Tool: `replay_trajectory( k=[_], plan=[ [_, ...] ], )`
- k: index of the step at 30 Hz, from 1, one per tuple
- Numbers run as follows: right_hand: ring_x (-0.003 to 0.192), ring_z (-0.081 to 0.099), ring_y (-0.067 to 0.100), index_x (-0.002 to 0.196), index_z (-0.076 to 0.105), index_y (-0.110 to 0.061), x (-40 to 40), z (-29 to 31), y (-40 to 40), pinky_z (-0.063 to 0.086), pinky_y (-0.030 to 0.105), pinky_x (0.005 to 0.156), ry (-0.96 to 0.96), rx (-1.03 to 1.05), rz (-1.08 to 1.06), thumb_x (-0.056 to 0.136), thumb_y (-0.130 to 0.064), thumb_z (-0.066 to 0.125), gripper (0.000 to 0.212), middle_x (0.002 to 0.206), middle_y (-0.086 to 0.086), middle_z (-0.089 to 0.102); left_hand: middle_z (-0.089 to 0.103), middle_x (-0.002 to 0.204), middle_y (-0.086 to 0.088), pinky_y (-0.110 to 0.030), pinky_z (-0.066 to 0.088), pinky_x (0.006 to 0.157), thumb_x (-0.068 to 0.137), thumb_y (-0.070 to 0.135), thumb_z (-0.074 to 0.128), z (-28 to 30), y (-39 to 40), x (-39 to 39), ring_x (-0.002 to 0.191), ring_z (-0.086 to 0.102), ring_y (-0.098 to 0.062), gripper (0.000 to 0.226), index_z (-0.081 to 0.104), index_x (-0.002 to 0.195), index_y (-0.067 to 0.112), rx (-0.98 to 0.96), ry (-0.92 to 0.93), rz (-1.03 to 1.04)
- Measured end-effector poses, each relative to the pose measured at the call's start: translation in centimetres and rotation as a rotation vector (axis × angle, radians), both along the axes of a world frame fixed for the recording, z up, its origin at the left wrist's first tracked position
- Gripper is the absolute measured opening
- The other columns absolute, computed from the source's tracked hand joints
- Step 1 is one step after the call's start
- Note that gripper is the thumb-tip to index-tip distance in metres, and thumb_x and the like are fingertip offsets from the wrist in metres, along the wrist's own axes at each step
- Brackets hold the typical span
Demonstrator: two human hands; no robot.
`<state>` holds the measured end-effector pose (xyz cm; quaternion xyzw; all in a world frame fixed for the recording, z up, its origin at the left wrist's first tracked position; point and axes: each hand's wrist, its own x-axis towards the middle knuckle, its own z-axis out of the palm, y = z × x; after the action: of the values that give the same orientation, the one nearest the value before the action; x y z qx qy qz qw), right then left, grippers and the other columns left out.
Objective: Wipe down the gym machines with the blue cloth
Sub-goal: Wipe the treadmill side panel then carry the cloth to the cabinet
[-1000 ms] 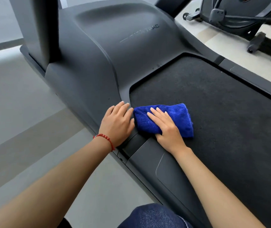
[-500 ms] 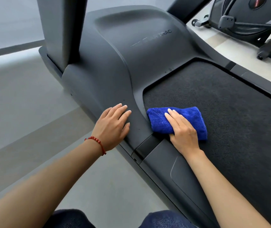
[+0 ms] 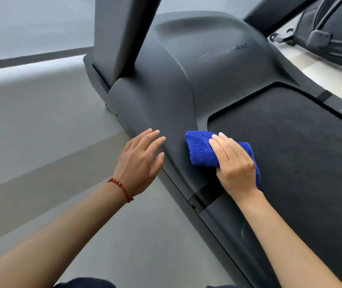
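Currently, in the head view, the blue cloth [image 3: 204,151], folded into a thick pad, is pressed by the right hand [image 3: 233,163] against the treadmill [image 3: 197,65], at the seam where the grey motor cover meets the black belt [image 3: 290,142]. The fingers are curled around the cloth, grasping it. At nine o'clock from the cloth, the left hand [image 3: 140,162] is laid flat with fingers released (a red bracelet [image 3: 121,189] is worn at the wrist). A second machine [image 3: 332,32] is seen at one o'clock.
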<state>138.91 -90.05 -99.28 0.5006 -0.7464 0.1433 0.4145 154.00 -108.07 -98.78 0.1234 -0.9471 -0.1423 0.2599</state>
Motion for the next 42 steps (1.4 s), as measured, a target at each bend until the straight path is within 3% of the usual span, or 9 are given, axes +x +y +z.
replay_trajectory(
  k=[8,15,18,24,29,32,37,42],
  plan=[
    [0.103,0.065,0.027,0.1,0.07,0.001,4.5,0.1,-6.2,0.054,0.039,0.083,-0.005,0.007,0.194,0.09,0.011,0.035,0.037,0.104,0.013,0.069,0.057,0.123,-0.016,-0.045,0.041,0.098,0.091,0.024,0.038,-0.7,-2.7,4.3,0.119,0.048,-0.03,0.042,0.059,0.119,0.001,0.185,0.07,0.164],
    [0.104,0.064,0.027,0.1,0.07,-0.001,10.2,1.8,-9.2,0.052,0.039,0.088,-0.013,0.031,0.317,0.085,0.01,0.054,0.025,0.104,0.013,0.069,0.059,0.121,-0.017,-0.036,0.035,0.097,0.091,0.022,0.039,-0.2,-2.2,11.4,0.117,0.05,-0.031,0.041,0.06,0.117,-0.002,0.205,0.028,0.304],
    [0.104,0.064,0.027,0.1,0.07,-0.001,13.4,2.5,-9.8,0.052,0.039,0.087,-0.084,0.034,0.348,0.085,0.012,0.049,0.028,0.104,0.012,0.07,0.06,0.118,-0.018,-0.035,0.035,0.097,0.09,0.022,0.04,0.8,-1.7,14.5,0.115,0.051,-0.033,0.041,0.061,0.115,-0.002,0.249,0.006,0.391],
    [0.104,0.064,0.027,0.103,0.067,0.0,18.0,5.7,-8.9,0.047,0.039,0.093,-0.208,0.112,0.433,0.074,0.01,0.054,0.033,0.105,0.012,0.069,0.061,0.117,-0.017,-0.038,0.036,0.094,0.09,0.02,0.04,5.6,-0.1,20.1,0.115,0.052,-0.031,0.038,0.062,0.113,-0.001,0.222,-0.034,0.468],
    [0.104,0.064,0.027,0.107,0.061,-0.004,21.5,9.7,-7.6,0.048,0.041,0.09,-0.215,0.201,0.502,0.079,0.007,0.05,0.032,0.105,0.01,0.069,0.061,0.117,-0.016,-0.038,0.037,0.092,0.089,0.018,0.041,10.1,1.8,24.4,0.115,0.05,-0.029,0.037,0.063,0.113,0.0,0.186,-0.091,0.503],
    [0.103,0.064,0.027,0.104,0.067,-0.004,22.8,12.5,-6.9,0.049,0.041,0.089,-0.239,0.225,0.524,0.087,0.007,0.045,0.03,0.104,0.009,0.069,0.061,0.117,-0.016,-0.038,0.037,0.091,0.089,0.018,0.041,13.3,3.0,26.2,0.115,0.051,-0.029,0.037,0.063,0.113,0.0,0.18,-0.123,0.5],
    [0.105,0.063,0.028,0.109,0.059,-0.004,24.1,17.4,-6.4,0.049,0.042,0.09,-0.276,0.249,0.569,0.078,0.006,0.052,0.034,0.106,0.01,0.068,0.062,0.116,-0.017,-0.04,0.038,0.092,0.09,0.018,0.041,18.0,4.0,28.1,0.114,0.053,-0.03,0.037,0.063,0.112,-0.001,0.156,-0.15,0.519],
    [0.104,0.063,0.028,0.11,0.057,-0.004,24.9,22.5,-6.3,0.048,0.042,0.091,-0.272,0.273,0.618,0.081,0.004,0.048,0.032,0.106,0.011,0.068,0.063,0.114,-0.016,-0.039,0.038,0.092,0.089,0.017,0.041,22.9,4.2,28.6,0.112,0.053,-0.029,0.036,0.064,0.111,0.0,0.141,-0.136,0.55]
  ],
)
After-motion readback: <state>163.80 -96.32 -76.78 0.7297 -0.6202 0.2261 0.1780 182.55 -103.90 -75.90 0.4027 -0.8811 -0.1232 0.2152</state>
